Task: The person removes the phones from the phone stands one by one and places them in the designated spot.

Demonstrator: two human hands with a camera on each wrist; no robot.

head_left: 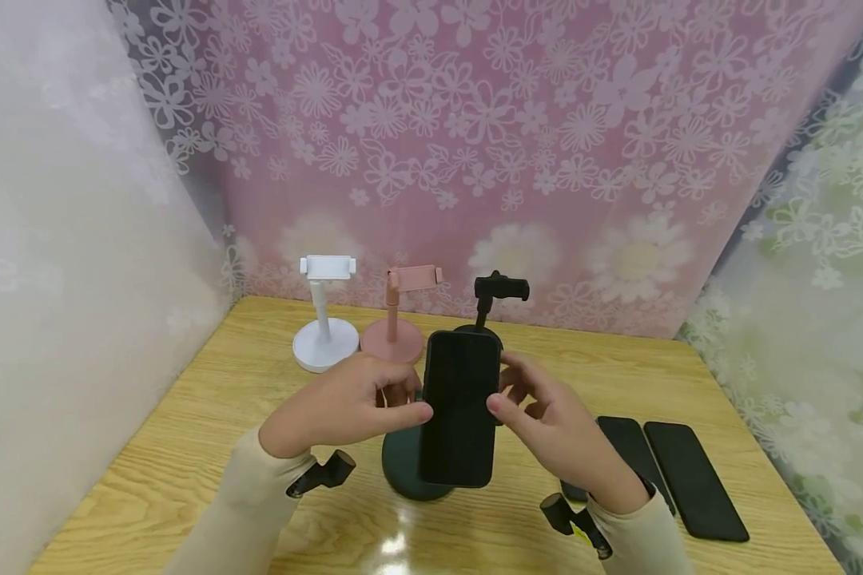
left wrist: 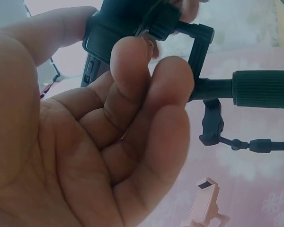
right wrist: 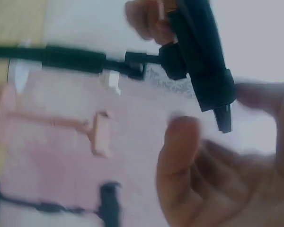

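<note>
A black phone [head_left: 460, 411] stands upright in the clamp of a dark green phone stand [head_left: 407, 467], its dark screen facing me. My left hand [head_left: 352, 403] grips the left end of the clamp. In the left wrist view the thumb lies on the clamp's outer edge [left wrist: 102, 40] and curled fingertips are behind it. On the other side, the thumb of my right hand [head_left: 554, 423] touches the right end of the clamp [right wrist: 213, 92]. The right index finger [right wrist: 180, 142] is loosely bent and apart from the clamp in the right wrist view.
White [head_left: 325, 343], pink [head_left: 391, 339] and black [head_left: 502, 286] phone stands line the back of the wooden table [head_left: 187, 447]. To the right lie several dark phones, one [head_left: 693, 479] near the table's right side. A flowered curtain [head_left: 475, 160] hangs behind.
</note>
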